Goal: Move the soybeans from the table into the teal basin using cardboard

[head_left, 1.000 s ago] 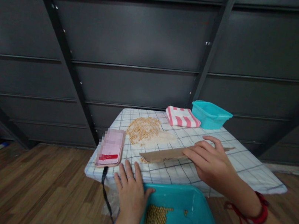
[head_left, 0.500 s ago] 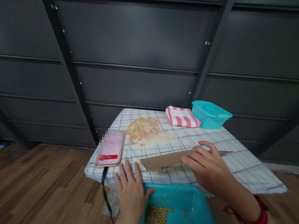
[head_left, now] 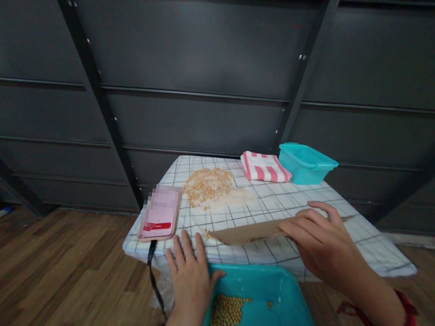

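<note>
While the fingers of my right hand [head_left: 322,241] pinch a long, flat strip of brown cardboard [head_left: 248,232] along its upper edge, my left hand [head_left: 192,279] lies palm down with its fingers spread. The cardboard strip slants across the near half of a table spread with a white cloth in thin dark checks [head_left: 367,253], its narrow tip pointing left, toward my left fingertips. Just at that tip sit a few small yellowish beans [head_left: 209,234]. My left fingers rest on the cloth by the table's near edge, and my thumb reaches over the rim of a deep teal plastic tub [head_left: 279,325], which stands right up against that edge. Inside the tub, round golden-yellow beans [head_left: 225,316] gather on the left side, with a couple more apart from them.

Farther back on the cloth, beyond the cardboard, lies a loose heap of yellow beans mixed with fine white grains [head_left: 206,186]; a pale, thin scatter of white grains [head_left: 239,199] trails to its right. Left of the heap lies a flat phone with a pink edge [head_left: 161,212], its screen partly blurred. At the far side, a folded pink-and-white striped towel [head_left: 266,167] sits beside a small turquoise plastic basket [head_left: 309,166]. Round my right wrist is a red cord bracelet [head_left: 406,322].
</note>
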Tool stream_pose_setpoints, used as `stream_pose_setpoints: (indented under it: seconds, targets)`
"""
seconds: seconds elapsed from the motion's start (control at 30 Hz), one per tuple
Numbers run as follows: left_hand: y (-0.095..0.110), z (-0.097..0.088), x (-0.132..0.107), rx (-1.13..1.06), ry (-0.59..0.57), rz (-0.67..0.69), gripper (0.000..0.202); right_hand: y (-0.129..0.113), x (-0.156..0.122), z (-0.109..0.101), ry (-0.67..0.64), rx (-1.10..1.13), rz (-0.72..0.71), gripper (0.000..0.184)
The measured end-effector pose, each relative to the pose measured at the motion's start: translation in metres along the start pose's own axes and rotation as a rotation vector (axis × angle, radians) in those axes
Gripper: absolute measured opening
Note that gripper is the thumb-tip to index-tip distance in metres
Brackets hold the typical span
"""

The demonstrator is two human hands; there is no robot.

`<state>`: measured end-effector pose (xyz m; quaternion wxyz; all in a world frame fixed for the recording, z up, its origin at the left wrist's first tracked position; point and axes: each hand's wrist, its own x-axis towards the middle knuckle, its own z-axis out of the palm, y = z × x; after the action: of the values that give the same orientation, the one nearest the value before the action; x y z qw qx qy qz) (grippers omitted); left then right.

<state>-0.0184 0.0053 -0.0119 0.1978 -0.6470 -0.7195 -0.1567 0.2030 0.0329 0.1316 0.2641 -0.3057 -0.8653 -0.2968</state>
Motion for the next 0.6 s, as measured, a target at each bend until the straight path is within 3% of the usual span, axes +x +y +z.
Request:
stream_pose_setpoints:
  seconds: [0.23,0.6]
  targets:
    - [0.0,0.002,0.0,0.011,0.0,0.009,0.087,0.0,0.001,0.012,-0.026,-0.065,-0.017,0.028]
    - [0.006,-0.011,0.003,0.046,-0.001,-0.026,0.082,0.0,-0.013,-0.002,-0.064,-0.004,0.005,0.027]
